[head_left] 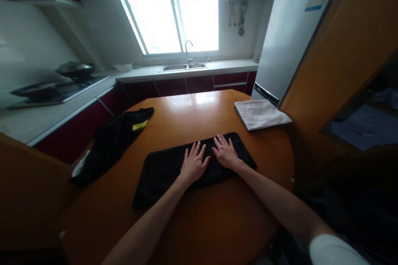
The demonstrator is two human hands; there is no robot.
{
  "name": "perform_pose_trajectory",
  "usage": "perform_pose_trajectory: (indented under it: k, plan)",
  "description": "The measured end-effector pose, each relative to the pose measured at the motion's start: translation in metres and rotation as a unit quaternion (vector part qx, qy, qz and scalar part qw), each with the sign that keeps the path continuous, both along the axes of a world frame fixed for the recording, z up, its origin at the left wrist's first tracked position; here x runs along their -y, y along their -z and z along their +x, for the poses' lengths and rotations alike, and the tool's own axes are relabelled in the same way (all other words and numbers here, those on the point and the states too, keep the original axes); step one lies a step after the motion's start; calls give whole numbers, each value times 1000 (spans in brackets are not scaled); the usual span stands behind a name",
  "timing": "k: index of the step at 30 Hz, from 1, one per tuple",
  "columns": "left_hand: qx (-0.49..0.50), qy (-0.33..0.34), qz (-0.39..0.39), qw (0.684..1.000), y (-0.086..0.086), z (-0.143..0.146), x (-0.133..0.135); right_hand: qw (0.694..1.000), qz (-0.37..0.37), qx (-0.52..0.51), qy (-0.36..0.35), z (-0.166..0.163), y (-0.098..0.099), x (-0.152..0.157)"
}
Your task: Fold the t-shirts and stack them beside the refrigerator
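A black folded garment (164, 174) lies flat across the wooden table in front of me, longer from left to right than from front to back. My left hand (194, 163) rests palm down near its middle, fingers stretched out. To the right, my right hand (226, 153) lies flat on the same cloth with its fingers spread. Neither hand grips anything. The parts of the cloth under my palms are hidden, and what kind of garment it is cannot be made out.
On the table's (186, 120) left side lies a crumpled black garment (115, 140) with a yellow patch. A folded whitish cloth (261, 114) sits at the back right. Beyond are a sink (183, 67), a stove with a pan (76, 69) and a refrigerator (289, 29).
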State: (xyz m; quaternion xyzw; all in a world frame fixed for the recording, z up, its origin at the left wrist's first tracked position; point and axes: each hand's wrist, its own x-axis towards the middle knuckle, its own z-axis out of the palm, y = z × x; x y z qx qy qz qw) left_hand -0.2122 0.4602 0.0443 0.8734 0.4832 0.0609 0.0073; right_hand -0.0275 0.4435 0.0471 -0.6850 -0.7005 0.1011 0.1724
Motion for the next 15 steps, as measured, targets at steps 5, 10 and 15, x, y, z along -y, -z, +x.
perform_pose_trajectory:
  k: [5, 10, 15]
  plan:
    - [10, -2, 2, 1000, 3, -3, -2, 998, 53, 3, 39, 16, -7, -4]
    - [22, -2, -4, 1000, 3, -2, -1, 997, -18, 48, 59, 30, 1, -7]
    - [25, -7, -10, 1000, 3, -2, -1, 994, 27, 24, 106, 43, -9, -6]
